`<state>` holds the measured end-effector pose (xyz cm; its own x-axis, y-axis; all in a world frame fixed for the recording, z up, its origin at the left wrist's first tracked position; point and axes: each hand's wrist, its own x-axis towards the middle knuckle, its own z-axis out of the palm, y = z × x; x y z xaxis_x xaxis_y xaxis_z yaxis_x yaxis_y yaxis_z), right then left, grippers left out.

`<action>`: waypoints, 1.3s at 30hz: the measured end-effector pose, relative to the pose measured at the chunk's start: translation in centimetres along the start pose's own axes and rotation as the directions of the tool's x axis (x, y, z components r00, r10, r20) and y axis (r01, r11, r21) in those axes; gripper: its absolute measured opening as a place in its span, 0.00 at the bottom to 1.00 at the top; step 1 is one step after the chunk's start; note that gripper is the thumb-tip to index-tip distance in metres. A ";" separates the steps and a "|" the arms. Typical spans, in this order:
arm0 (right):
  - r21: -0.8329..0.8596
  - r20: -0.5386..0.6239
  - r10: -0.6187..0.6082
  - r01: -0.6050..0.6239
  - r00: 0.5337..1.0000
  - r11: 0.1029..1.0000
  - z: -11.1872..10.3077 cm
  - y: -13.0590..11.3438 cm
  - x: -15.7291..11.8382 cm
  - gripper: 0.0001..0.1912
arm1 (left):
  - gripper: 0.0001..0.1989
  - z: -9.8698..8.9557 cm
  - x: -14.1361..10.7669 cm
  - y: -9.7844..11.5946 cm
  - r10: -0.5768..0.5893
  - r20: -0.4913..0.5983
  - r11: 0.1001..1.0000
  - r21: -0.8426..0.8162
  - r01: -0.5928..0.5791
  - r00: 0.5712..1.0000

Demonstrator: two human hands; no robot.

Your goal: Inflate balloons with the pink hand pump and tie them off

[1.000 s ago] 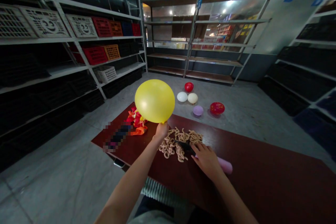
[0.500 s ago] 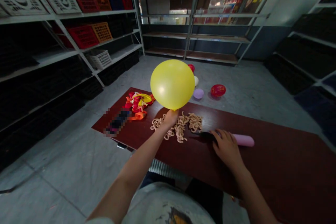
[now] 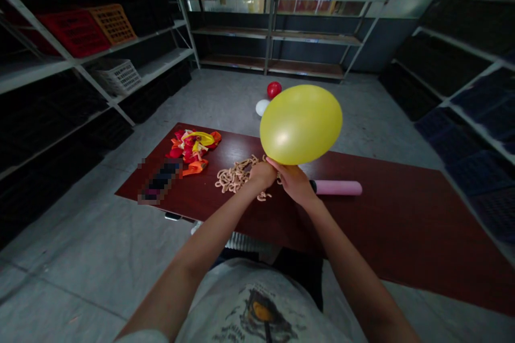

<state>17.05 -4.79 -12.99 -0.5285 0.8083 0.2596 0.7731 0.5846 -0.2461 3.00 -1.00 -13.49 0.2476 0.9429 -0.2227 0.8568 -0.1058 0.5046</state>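
Note:
An inflated yellow balloon [image 3: 301, 124] hangs over the far edge of the dark red table [image 3: 402, 214], tilted to the right. My left hand [image 3: 263, 174] is closed at its neck. Against the balloon's underside, my right hand [image 3: 296, 183] is closed around the neck area too; the neck itself is hidden by the fingers. Beige curled strands [image 3: 231, 178] lie in a pile beneath and beside my left hand. Just right of my right hand, a pink balloon pump [image 3: 340, 188] with a black end rests on the table, partly covered by that hand.
Deflated balloons [image 3: 193, 144], red, yellow and orange, are heaped at the table's left, near a blurred dark object [image 3: 161, 181]. A red balloon [image 3: 274, 89] and a white balloon [image 3: 262, 107] lie on the floor beyond. Shelving with crates [image 3: 112, 24] stands left.
My right hand has left the pump and come to the balloon's neck beside my left hand. The balloon has tilted rightward. The view has shifted down and right.

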 end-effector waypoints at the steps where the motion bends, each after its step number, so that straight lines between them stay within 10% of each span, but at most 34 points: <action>1: -0.015 0.013 0.000 0.001 1.000 1.000 -0.2 0.2 0.2 0.33 | 0.15 -0.1 -0.3 0.1 0.015 0.003 0.999 0.048 -0.015 1.000; 12: -0.211 0.082 0.094 -0.075 0.992 0.975 -1.3 2.9 -0.2 0.22 | 0.19 -1.7 -2.4 0.7 0.242 -0.037 0.930 0.295 -0.221 0.969; 29: 0.411 -0.171 0.182 -0.098 0.968 0.906 -0.1 1.8 1.4 0.16 | 0.12 -4.9 -4.2 -1.4 0.456 -0.212 0.876 -0.067 -0.478 0.864; 39: 0.639 -0.224 0.383 -0.162 0.896 0.752 1.1 1.5 3.1 0.14 | 0.15 -6.6 -3.5 -1.0 0.498 -0.244 0.865 0.068 -0.497 0.832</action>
<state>16.19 -1.37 -13.55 -0.0986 0.9324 0.3476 0.4434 0.3539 -0.8235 -1.71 -2.08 -7.69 0.5220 0.8093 0.2695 0.6486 -0.5818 0.4907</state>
